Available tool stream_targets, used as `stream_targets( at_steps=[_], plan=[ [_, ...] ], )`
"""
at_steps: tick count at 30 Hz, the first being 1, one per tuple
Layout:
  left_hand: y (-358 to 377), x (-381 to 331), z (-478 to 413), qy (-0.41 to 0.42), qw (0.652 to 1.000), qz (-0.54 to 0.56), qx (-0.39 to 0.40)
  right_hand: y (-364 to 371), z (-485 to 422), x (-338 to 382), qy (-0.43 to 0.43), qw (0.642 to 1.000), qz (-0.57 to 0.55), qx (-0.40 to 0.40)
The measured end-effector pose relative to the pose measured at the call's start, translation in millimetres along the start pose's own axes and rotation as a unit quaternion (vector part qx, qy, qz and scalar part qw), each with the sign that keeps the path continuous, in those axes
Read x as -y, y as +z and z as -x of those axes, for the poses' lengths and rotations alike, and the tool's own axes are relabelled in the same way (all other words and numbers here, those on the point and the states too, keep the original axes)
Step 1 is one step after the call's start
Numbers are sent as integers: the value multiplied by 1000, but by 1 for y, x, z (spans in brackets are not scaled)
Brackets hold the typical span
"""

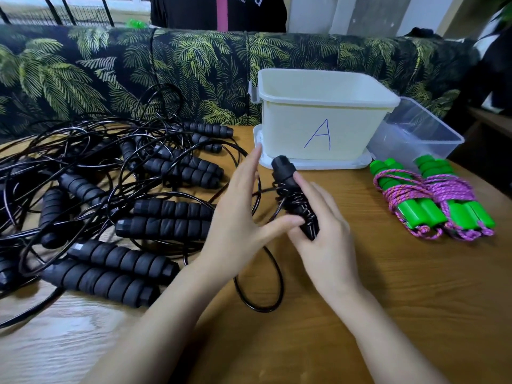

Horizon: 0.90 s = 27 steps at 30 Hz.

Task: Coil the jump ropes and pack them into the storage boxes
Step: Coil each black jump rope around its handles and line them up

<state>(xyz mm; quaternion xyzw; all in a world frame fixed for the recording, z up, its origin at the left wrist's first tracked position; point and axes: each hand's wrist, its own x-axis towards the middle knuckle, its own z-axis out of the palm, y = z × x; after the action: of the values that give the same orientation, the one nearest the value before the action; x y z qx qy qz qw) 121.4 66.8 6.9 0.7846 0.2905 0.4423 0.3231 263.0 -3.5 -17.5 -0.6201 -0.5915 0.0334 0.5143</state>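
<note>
While right hand (324, 245) grips cord-wound black handles (286, 177), left hand (235, 220) beside them, fingers straight, thumb touching.

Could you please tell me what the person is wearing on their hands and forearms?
Nothing shows: the left hand and right hand are bare, without gloves, rings or a watch; the left forearm and right forearm are uncovered to the frame's edge, no sleeve in view.

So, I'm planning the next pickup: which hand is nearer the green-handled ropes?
Right. The right hand, gripping the black handles, is just left of the green-handled ropes; the left hand, fingers straight, is farther left, beyond those handles.
</note>
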Motion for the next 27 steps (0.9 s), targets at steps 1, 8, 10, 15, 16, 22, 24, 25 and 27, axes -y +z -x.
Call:
stream_targets(
  at_steps=[1, 8, 10, 15, 16, 22, 24, 25, 27],
  plan=[
    [-2, 2, -1, 68, 993, -93, -18, -2, -1, -3, 5, 1000, 5, -6],
    [-12, 14, -7, 295, 906, -288, -92, -8, -5, -11, 34, 999, 7, -20],
    [-14, 12, -4, 261, 921, -274, -95, -7, -5, -10, 40, 999, -14, -11],
    [-9, -10, 0, -114, 989, 59, -67, -13, -9, 0, 95, 982, -164, 12],
    [-10, -8, -2, -170, 974, 132, -66, -14, -10, 3, 103, 973, -205, 23],
    [-16, -3, -8, -259, 902, 346, -14, -18, -9, 16, 183, 879, -429, 102],
    [-17, -4, -8, -260, 900, 349, -37, -20, -9, 16, 186, 869, -441, 128],
    [-16, -5, -8, -264, 900, 343, -55, -20, -9, 15, 174, 884, -412, 138],
    [-15, -4, -8, -273, 899, 330, -89, -18, -9, 12, 121, 943, -274, 141]
  ],
)
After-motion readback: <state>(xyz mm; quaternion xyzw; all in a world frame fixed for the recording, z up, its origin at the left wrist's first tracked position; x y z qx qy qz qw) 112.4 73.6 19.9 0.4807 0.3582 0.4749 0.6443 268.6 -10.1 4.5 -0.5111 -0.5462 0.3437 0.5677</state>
